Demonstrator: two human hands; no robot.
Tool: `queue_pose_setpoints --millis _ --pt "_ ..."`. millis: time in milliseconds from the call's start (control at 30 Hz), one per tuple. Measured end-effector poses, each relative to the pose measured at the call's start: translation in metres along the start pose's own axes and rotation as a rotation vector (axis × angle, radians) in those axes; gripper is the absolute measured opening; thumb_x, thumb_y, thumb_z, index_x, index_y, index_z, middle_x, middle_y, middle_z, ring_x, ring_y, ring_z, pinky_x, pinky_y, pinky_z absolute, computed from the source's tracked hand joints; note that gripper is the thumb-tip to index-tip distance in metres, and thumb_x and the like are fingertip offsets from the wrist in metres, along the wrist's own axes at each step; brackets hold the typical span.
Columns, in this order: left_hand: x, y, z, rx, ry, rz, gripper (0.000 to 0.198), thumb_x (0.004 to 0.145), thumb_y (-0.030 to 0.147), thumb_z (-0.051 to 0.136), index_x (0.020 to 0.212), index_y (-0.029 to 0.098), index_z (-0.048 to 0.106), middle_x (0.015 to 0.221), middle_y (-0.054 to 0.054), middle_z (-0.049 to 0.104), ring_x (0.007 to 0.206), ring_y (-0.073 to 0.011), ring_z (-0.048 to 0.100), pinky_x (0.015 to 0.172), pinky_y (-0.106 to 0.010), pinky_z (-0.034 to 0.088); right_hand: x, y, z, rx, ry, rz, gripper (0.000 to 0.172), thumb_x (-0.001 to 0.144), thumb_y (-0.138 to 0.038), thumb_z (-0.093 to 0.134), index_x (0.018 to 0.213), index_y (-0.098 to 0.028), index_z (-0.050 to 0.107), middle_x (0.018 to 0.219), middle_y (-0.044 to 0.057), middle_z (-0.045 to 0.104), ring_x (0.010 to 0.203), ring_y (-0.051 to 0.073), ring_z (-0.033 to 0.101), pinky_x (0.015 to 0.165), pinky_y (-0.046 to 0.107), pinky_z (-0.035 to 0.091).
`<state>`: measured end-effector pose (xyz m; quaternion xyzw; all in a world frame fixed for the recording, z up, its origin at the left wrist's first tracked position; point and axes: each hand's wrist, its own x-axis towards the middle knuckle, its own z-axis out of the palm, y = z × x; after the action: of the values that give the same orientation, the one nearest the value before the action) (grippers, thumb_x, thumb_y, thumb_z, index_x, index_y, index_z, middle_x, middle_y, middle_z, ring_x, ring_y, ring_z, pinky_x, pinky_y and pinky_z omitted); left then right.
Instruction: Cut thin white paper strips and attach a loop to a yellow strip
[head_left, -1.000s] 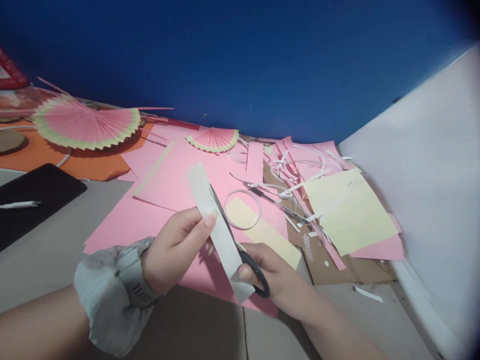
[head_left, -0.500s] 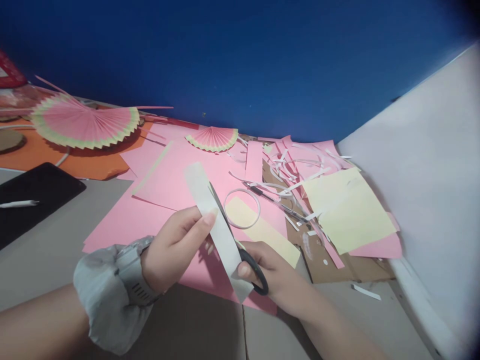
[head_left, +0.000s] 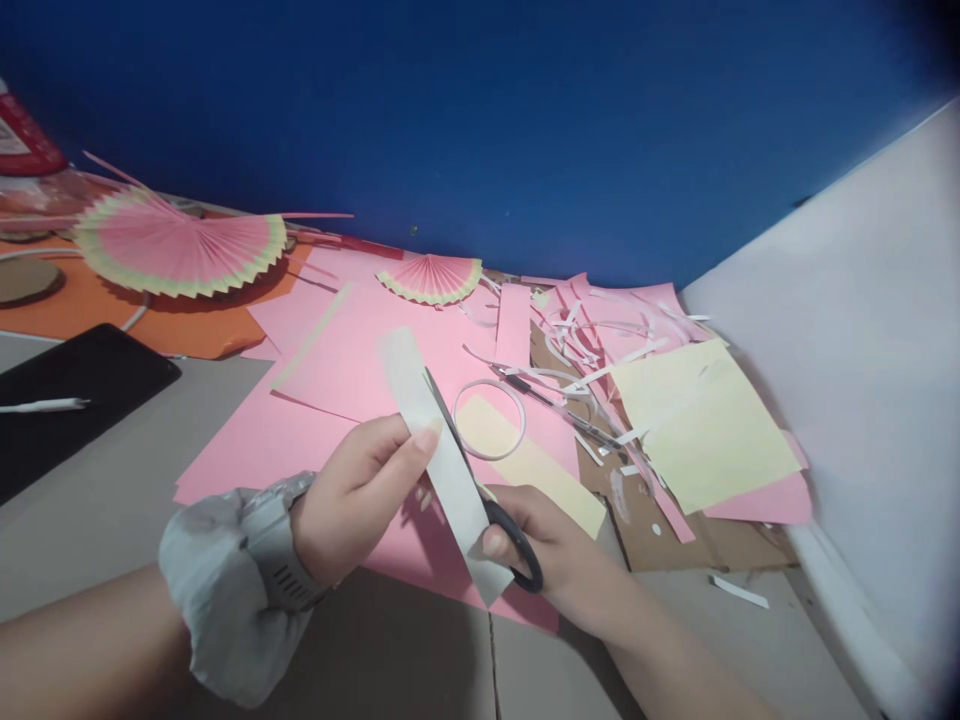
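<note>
Between thumb and fingers, my left hand (head_left: 367, 490) pinches a pale strip of paper (head_left: 448, 487) that slants across the middle of the view. My right hand (head_left: 534, 535) grips black-handled scissors (head_left: 517, 550), its thumb in the handle loop. The scissor blades lie along the strip's right edge and point up and away; the lower blade is mostly hidden. Beneath both hands are pink paper sheets (head_left: 315, 440). Just beyond the blades, a thin white paper ring (head_left: 523, 437) rests partly over a pale yellow strip (head_left: 559, 480).
Two pleated pink paper fans, a large one (head_left: 184, 245) and a small one (head_left: 431, 278), lie at the back. Paper scraps, a pen (head_left: 559, 405) and a yellow sheet (head_left: 705, 420) are on the right, over cardboard (head_left: 675, 545). A black tablet-like slab (head_left: 97, 400) lies left.
The whole scene has shifted slightly to the right in view. Both hands, the strip and the scissors keep nearly the same positions relative to each other.
</note>
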<state>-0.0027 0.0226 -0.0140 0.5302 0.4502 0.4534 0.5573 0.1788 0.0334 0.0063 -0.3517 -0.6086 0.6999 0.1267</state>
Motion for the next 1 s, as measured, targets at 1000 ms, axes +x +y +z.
queue_pose_setpoints --millis 1000 --pt "-0.0007 -0.0025 0.0011 -0.067 -0.008 0.001 0.037 0.092 0.037 0.039 0.063 0.017 0.050 0.055 0.003 0.048 0.050 -0.0087 0.045 0.049 -0.021 0.038 -0.0023 0.0022 -0.0014 0.052 -0.007 0.014 0.038 0.084 -0.048 0.051 0.068 -0.018 0.035 0.066 -0.004 0.026 0.061 0.009 0.023 0.054 0.023 0.018"
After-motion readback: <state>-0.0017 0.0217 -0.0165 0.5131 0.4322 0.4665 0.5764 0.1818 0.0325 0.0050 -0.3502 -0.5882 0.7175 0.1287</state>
